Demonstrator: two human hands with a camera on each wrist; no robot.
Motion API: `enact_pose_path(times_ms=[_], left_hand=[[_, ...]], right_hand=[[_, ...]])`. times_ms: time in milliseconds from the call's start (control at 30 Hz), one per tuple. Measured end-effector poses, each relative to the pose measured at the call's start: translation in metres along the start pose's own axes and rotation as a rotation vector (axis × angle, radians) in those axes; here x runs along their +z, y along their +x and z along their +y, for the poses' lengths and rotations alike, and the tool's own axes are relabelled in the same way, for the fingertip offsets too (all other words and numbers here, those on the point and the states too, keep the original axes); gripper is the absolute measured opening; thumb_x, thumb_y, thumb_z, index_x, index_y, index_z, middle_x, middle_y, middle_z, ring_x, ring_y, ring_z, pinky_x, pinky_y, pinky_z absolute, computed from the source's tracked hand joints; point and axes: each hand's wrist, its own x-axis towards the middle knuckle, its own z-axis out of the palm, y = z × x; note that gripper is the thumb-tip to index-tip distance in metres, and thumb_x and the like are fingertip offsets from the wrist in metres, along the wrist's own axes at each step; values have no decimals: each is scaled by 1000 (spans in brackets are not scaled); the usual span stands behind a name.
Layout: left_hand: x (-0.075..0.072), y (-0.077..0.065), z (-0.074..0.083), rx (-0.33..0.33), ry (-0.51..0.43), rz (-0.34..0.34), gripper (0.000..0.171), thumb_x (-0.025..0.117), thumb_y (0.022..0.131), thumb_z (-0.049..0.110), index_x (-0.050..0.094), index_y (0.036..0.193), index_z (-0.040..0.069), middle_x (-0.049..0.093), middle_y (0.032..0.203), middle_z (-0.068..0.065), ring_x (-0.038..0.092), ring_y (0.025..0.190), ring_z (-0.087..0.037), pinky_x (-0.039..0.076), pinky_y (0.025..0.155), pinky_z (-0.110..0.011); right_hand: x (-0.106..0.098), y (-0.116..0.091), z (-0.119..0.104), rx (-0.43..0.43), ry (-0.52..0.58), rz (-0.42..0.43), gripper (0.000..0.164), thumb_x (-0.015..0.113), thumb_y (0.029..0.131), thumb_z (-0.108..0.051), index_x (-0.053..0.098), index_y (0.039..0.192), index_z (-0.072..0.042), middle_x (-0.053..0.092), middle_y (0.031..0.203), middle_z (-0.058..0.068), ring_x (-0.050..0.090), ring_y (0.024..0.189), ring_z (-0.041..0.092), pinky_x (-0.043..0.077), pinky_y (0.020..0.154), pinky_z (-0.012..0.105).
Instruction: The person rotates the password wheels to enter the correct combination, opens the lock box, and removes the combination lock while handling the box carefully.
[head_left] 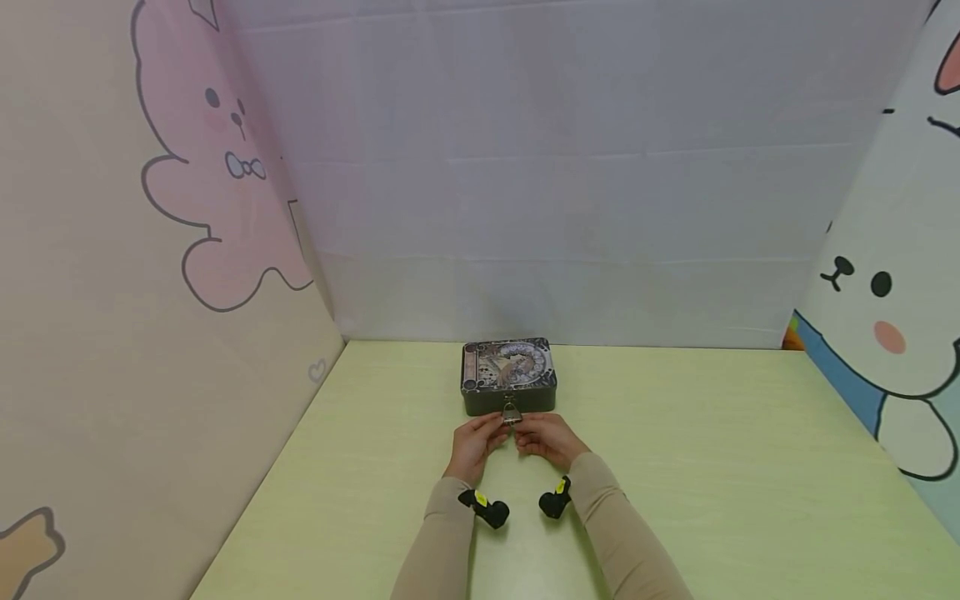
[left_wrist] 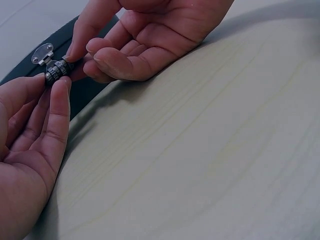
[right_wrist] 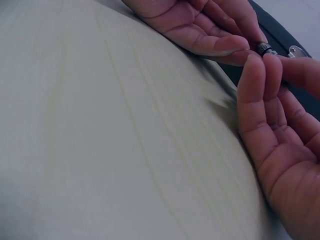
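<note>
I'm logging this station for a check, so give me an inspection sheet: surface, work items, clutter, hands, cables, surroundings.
Surface: pale green tabletop, with faint grain lines.
Work items: dark box with printed lid, closed, near the table's back edge; combination padlock with lettered dials at its metal latch.
Clutter: nothing seen.
Hands: left hand and right hand pinch the padlock from opposite sides; a black wrist camera sits at each sleeve.
Cables: nothing seen.
Surroundings: plain pale back wall; cartoon animals on the left wall and right wall.
</note>
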Motion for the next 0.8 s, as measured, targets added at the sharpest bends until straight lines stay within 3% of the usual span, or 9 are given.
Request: enact_pose_path(times_ms=[500, 800], left_hand=[[-1, 3, -2, -4, 9, -6, 29, 62, 95, -4, 60, 121, -18, 71, 85, -7, 69, 76, -11, 58, 68, -21], [-1, 2, -1, -3, 9, 1, 28, 63, 95, -3, 61, 120, -16, 71, 87, -7, 69, 77, -11, 58, 68, -22]], right_hand=[[0, -1, 0, -11, 3, -12, 14, 56, 99, 0, 65, 107, 7, 64, 77, 4, 61, 65, 9, 56, 61, 24], [0, 0, 0, -5, 24, 16, 14, 54, 101, -6, 65, 94, 0, 63, 76, 5, 63, 64, 11, 57, 61, 25]])
